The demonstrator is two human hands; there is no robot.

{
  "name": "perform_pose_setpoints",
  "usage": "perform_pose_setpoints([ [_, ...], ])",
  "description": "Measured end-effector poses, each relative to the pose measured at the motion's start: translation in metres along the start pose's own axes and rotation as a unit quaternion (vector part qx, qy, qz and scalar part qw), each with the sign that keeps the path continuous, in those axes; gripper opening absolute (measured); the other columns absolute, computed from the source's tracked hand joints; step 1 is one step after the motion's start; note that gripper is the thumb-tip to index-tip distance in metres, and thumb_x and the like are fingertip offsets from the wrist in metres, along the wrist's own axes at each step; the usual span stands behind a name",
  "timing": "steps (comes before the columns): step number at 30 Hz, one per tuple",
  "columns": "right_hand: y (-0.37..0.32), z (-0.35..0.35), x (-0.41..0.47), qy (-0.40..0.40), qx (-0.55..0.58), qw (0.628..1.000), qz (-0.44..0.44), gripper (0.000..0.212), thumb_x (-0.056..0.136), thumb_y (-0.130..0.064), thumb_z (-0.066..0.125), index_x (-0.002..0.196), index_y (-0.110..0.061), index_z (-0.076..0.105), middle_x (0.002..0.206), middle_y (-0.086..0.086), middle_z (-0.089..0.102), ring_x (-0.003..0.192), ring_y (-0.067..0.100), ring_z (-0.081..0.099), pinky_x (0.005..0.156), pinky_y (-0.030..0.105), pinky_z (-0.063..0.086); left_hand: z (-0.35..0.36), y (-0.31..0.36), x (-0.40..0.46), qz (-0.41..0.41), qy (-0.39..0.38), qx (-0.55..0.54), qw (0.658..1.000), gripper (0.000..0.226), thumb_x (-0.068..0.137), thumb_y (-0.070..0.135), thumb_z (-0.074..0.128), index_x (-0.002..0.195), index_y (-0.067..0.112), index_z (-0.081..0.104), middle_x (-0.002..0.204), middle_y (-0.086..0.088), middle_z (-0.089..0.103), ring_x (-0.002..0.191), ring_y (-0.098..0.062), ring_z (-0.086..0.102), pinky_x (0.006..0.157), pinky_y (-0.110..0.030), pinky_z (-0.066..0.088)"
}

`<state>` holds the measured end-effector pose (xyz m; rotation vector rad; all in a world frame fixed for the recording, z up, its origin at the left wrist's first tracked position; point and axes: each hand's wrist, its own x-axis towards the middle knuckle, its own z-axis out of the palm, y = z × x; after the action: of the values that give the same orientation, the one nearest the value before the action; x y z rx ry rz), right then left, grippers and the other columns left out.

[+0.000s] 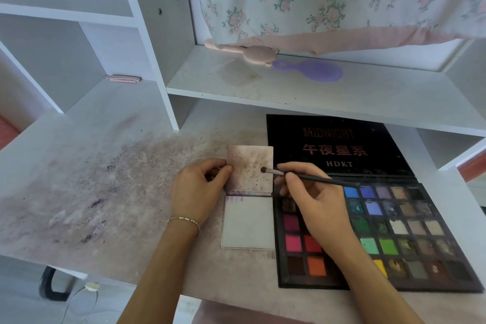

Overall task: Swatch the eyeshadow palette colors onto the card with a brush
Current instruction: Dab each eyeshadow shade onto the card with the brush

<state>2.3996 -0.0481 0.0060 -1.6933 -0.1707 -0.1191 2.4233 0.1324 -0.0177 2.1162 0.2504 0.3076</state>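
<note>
The right hand (313, 200) pinches a brush (302, 176), tip on the card (249, 168); the left hand (197, 189) pinches the card's left edge. Right, the open palette (394, 231) lid reads "MIDNIGHT", "午夜星系", "HDKT".

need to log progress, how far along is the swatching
Done: the upper card is already smudged with dark powder. In hand: the right hand holds the brush, tip on that card, while the left hand steadies it. Left: the lower card is nearly blank, and the palette holds many colours.
</note>
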Motion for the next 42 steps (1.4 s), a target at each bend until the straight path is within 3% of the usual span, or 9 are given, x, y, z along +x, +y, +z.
perform_pose_setpoints([
  [3,-0.002,-0.013,0.0,0.024,0.013,1.0,-0.005,0.026,0.088,0.001,0.05,0.084,-0.02,0.065,0.076,-0.004,0.068,0.064,0.003,0.06,0.062,0.013,0.049,-0.001,0.0,0.0,0.005,-0.001,0.004,1.0,0.011,0.079,0.026,0.066,0.087,0.023,0.073,0.075,0.011,0.067,0.075,-0.008,0.063,0.072,-0.025,0.049],
  [10,0.001,-0.053,-0.008,0.113,-0.052,0.992,-0.013,0.025,0.09,-0.005,0.048,0.081,-0.024,0.06,0.069,-0.004,0.065,0.062,0.001,0.06,0.057,0.009,0.047,0.0,-0.002,0.001,0.005,0.006,0.001,1.0,0.012,0.08,0.025,0.066,0.089,0.021,0.073,0.072,0.015,0.064,0.073,-0.004,0.06,0.068,-0.016,0.044],
  [15,0.005,-0.082,-0.016,0.16,-0.109,0.981,0.011,0.024,0.089,-0.006,0.05,0.084,-0.029,0.054,0.085,-0.003,0.064,0.076,-0.007,0.062,0.055,0.006,0.047,0.0,-0.002,0.002,0.009,0.005,0.006,1.0,0.012,0.08,0.024,0.066,0.09,0.02,0.072,0.073,0.016,0.062,0.072,0.001,0.057,0.066,-0.013,0.041],
  [19,0.01,-0.096,-0.022,0.184,-0.144,0.972,0.028,0.026,0.089,-0.006,0.051,0.079,-0.03,0.051,0.082,-0.008,0.062,0.076,-0.007,0.061,0.052,0.007,0.048,0.002,-0.002,0.001,0.009,0.004,0.007,1.0,0.015,0.08,0.023,0.066,0.092,0.017,0.072,0.074,0.012,0.063,0.072,-0.007,0.058,0.068,-0.019,0.042],
  [22,0.014,-0.099,-0.024,0.175,-0.193,0.965,0.037,0.026,0.088,-0.007,0.053,0.076,-0.031,0.05,0.08,-0.011,0.06,0.077,0.001,0.06,0.054,0.012,0.044,0.002,-0.002,0.001,0.01,0.008,0.007,1.0,0.014,0.08,0.022,0.067,0.092,0.016,0.072,0.075,0.009,0.064,0.074,-0.011,0.06,0.071,-0.021,0.042],
  [27,0.02,-0.097,-0.023,0.137,-0.221,0.965,0.044,0.023,0.087,-0.011,0.055,0.077,-0.032,0.051,0.081,-0.011,0.06,0.078,-0.012,0.057,0.051,0.006,0.046,0.002,-0.001,0.001,0.01,0.009,-0.004,1.0,0.01,0.079,0.021,0.067,0.088,0.019,0.072,0.072,0.013,0.063,0.071,0.0,0.057,0.066,-0.013,0.04],
  [30,0.021,-0.097,-0.024,0.128,-0.248,0.959,0.045,0.026,0.086,-0.01,0.056,0.075,-0.034,0.05,0.08,-0.013,0.059,0.076,-0.003,0.057,0.053,0.01,0.042,0.002,-0.001,0.001,0.013,0.011,-0.006,1.0,0.008,0.079,0.02,0.068,0.086,0.02,0.072,0.068,0.022,0.059,0.069,0.005,0.056,0.064,-0.007,0.038],
  [42,0.018,-0.099,-0.027,0.122,-0.26,0.956,0.051,0.028,0.085,-0.009,0.057,0.073,-0.033,0.05,0.078,-0.013,0.059,0.075,0.0,0.056,0.057,0.014,0.04,0.003,-0.002,0.001,0.019,0.014,0.004,1.0,0.01,0.079,0.02,0.068,0.088,0.018,0.072,0.071,0.015,0.061,0.07,0.005,0.054,0.067,-0.011,0.039],
])
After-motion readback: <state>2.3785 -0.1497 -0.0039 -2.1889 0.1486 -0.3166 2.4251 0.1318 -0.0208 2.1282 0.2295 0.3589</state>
